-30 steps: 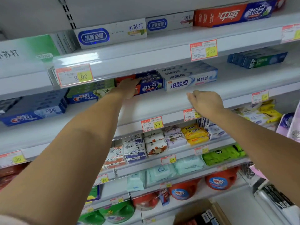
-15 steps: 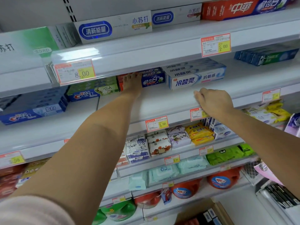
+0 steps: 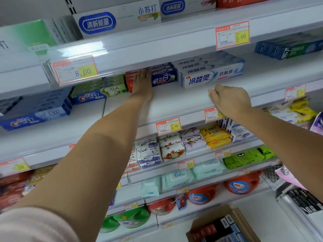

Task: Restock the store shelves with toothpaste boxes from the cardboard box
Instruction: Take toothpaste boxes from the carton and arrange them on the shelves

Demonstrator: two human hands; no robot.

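My left hand [image 3: 142, 82] reaches deep onto the second shelf [image 3: 174, 102], its straight fingers pressed flat against the front of a stack of red-and-blue toothpaste boxes [image 3: 163, 77]. To the right of that stack sits a stack of white-and-blue toothpaste boxes [image 3: 209, 70]. My right hand [image 3: 229, 100] rests on the front lip of the same shelf with fingers curled over the edge, holding no box. The open cardboard box [image 3: 222, 226] with several toothpaste boxes inside stands on the floor at lower right.
Green and blue Crest boxes [image 3: 90, 95] fill the shelf to the left. White boxes [image 3: 118, 20] line the shelf above, dark blue ones [image 3: 288, 48] lie far right. Soap, wipes and detergent bottles occupy the lower shelves. Price tags [image 3: 168, 125] hang along the shelf edges.
My left hand has pushed further in and flattened against the red-and-blue stack. My right hand stays on the shelf lip. The view has moved closer to the shelves.
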